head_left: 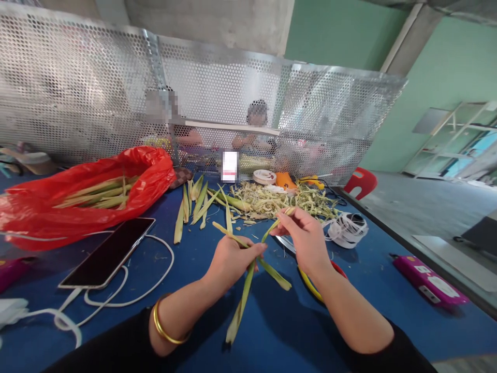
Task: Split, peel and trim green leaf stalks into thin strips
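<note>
My left hand [231, 257] is closed, pinching crossed corn husk strips [243, 306] between thumb and fingers. One long strip hangs down toward me, and a shorter end sticks out to the lower right. Up and to the right, my right hand [306, 242] is closed on the twisted upper end of the husk, its fingertips pinched together. Beneath my right wrist lie scissors [309, 285] with yellow and red handles, partly hidden by the arm. Loose husk pieces [200, 199] rest on the blue table [202, 342] beyond my hands, beside a heap of shredded husk [264, 201].
At left are a red plastic bag [149, 168] of husks and a phone [111, 251] with a white cable [171, 261]. White ribbon [347, 230] and a purple power bank [430, 282] lie right. A tape roll [264, 177] stands before the perforated metal screen [221, 77]; people sit behind it.
</note>
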A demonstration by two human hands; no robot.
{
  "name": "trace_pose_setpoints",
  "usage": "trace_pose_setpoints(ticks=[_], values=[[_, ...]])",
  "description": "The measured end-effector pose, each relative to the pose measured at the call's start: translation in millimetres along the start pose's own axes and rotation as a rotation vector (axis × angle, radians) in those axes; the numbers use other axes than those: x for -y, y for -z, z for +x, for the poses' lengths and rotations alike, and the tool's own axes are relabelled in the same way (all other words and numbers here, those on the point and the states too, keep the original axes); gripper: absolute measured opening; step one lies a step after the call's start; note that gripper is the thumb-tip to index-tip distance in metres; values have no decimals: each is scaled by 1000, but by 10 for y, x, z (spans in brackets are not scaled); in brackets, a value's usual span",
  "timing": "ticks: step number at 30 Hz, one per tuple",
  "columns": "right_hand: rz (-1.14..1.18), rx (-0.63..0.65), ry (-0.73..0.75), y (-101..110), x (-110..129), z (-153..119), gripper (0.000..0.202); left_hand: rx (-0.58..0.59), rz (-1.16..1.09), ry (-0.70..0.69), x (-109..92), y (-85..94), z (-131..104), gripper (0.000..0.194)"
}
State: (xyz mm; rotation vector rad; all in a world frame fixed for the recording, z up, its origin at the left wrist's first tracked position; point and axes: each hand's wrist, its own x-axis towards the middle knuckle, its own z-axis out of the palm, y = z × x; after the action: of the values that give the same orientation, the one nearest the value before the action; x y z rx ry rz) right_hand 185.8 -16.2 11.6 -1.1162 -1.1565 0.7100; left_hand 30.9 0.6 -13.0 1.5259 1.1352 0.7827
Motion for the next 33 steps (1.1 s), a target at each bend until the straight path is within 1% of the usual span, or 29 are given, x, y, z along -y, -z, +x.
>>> trace_pose_setpoints(ticks=[2, 3, 5, 7, 9, 10, 12, 14, 17, 21, 23, 26, 30, 33], values=[[-56, 32, 52, -10, 26, -47, 16, -40, 13, -10, 0, 2, 11, 35], [-102, 55, 102, -13, 39, -73, 14, -66, 5, -16, -5, 7, 19, 34], [-242, 116, 258, -18, 56, -129, 10, -112, -63, -26, -22, 22, 37, 34], [-409, 164, 457, -30, 45, -179, 10, -130, -199, -15, -45, 40, 50, 34], [-555, 175, 623, -49, 5, -216, 15, -114, -356, 11, -68, 55, 51, 31], [-616, 165, 679, -61, -22, -228, 16, -101, -423, 24, -79, 59, 47, 29], [-728, 137, 768, -87, -78, -243, 19, -68, -520, 39, -93, 62, 33, 26], [-814, 121, 839, -109, -119, -251, 21, -38, -566, 52, -101, 60, 21, 25], [-867, 119, 899, -131, -143, -257, 21, -35, -569, 69, -105, 65, 16, 25], [-876, 119, 910, -142, -134, -259, 21, -65, -571, 89, -100, 82, 28, 27], [-878, 124, 909, -145, -127, -261, 22, -46, -590, 97, -92, 83, 38, 29], [-897, 166, 915, -151, -123, -270, 25, -21, -632, 90, -75, 73, 52, 31], [-935, 221, 905, -159, -141, -281, 28, -64, -655, 101, -60, 55, 53, 29], [-965, 215, 924, -160, -163, -283, 30, -29, -689, 121, -57, 52, 42, 23]])
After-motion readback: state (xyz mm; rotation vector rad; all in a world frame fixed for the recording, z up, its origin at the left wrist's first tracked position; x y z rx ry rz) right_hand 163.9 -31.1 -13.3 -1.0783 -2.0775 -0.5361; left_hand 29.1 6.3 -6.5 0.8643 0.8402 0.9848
